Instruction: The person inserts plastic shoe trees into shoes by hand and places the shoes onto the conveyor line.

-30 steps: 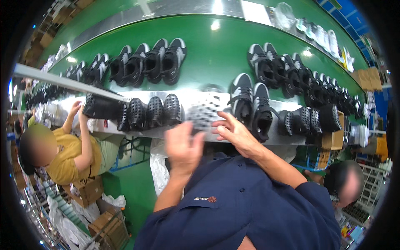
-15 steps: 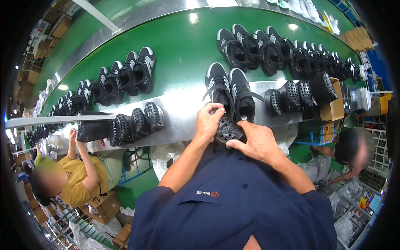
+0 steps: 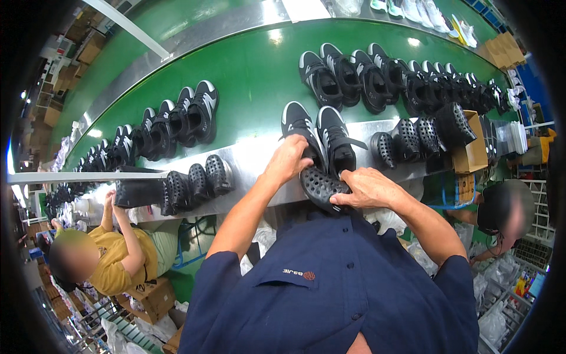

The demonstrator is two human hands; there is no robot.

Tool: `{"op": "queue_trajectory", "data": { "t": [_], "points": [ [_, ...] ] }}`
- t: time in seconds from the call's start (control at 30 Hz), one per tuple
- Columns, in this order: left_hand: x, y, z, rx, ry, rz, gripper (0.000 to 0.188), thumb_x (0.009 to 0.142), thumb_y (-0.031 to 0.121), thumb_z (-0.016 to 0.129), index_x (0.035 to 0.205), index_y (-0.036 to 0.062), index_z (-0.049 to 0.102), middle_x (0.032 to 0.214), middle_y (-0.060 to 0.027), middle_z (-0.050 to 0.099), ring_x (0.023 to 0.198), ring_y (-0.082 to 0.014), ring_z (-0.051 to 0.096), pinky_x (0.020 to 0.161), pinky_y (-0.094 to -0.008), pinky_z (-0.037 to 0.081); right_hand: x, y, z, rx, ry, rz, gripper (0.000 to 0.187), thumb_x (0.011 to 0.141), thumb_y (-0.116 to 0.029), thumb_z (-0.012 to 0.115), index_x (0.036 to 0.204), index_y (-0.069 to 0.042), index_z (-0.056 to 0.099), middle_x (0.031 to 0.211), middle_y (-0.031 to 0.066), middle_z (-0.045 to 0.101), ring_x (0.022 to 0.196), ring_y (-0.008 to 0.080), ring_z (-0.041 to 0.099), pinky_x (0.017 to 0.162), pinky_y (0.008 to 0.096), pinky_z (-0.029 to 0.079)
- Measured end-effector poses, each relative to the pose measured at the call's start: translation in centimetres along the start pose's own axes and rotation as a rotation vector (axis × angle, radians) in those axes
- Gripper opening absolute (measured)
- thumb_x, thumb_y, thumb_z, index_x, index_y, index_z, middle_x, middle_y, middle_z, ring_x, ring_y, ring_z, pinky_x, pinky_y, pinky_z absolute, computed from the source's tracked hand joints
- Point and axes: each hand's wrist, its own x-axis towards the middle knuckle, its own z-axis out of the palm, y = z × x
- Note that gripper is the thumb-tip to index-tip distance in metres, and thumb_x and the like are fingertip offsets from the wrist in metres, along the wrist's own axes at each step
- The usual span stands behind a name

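Observation:
Both my hands hold a black perforated insole (image 3: 320, 187) just in front of my chest, at the near steel edge of the conveyor. My left hand (image 3: 290, 160) grips its far end and rests against a black sneaker with a white heel (image 3: 299, 131). My right hand (image 3: 368, 187) clasps the insole's near right side. A second matching sneaker (image 3: 337, 137) stands beside the first, its tongue strap hanging loose. My arms wear short dark blue sleeves.
A green conveyor belt (image 3: 253, 76) carries pairs of black sneakers (image 3: 188, 115). Black insoles (image 3: 200, 180) stand in rows on the steel ledge (image 3: 253, 159). A person in yellow (image 3: 112, 259) works at my left, another person (image 3: 501, 212) at my right beside a cardboard box (image 3: 471, 153).
My view has shifted so the belt sits higher. My hands brought the insole down from the ledge to the pair of sneakers in front of me.

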Motion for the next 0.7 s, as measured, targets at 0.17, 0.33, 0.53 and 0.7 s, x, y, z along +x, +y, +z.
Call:
{"op": "queue_trajectory", "data": {
  "t": [0.17,0.33,0.53,0.7],
  "points": [
    [-0.8,-0.1,-0.1,0.111,0.005,0.162,0.046,0.067,0.017,0.083,0.104,0.0011,0.062,0.126,-0.0147,0.055,0.122,-0.0349,0.05,0.1,-0.0431,0.045,-0.4,-0.3,-1.6,0.008,-0.066,0.071,0.057,0.087,-0.047,0.064,0.089,0.009,0.06,0.082,0.0306,0.065,0.085,0.0455,0.065,0.076,0.0509,0.049],
    [0.0,0.2,1.1,0.188,0.005,0.209,0.043,0.066,0.021,0.084,0.099,0.0038,0.062,0.121,-0.0135,0.054,0.117,-0.0332,0.05,0.097,-0.0442,0.042,-0.8,1.3,-0.8,0.062,0.022,0.041,0.052,0.086,-0.042,0.069,0.088,0.009,0.06,0.081,0.0314,0.064,0.085,0.0464,0.065,0.075,0.0513,0.049],
    [1.3,-2.3,1.8,0.008,0.101,0.301,0.013,0.074,0.01,0.066,0.081,-0.0005,0.063,0.09,-0.0141,0.061,0.088,-0.0326,0.057,0.082,-0.0408,0.049,1.4,1.6,-1.9,0.033,-0.068,0.022,0.053,0.086,-0.042,0.068,0.084,0.01,0.062,0.083,0.0328,0.064,0.085,0.0477,0.064,0.075,0.0507,0.05],
    [3.4,-2.1,-0.7,-0.35,-0.154,-0.008,0.021,0.077,0.013,0.062,0.091,-0.0013,0.07,0.088,-0.0148,0.067,0.082,-0.0275,0.065,0.075,-0.0363,0.052,5.3,1.0,0.9,-0.225,0.125,0.154,0.047,0.087,-0.039,0.068,0.092,0.008,0.063,0.086,0.0248,0.069,0.084,0.0394,0.069,0.078,0.0462,0.054]
  ]
}}
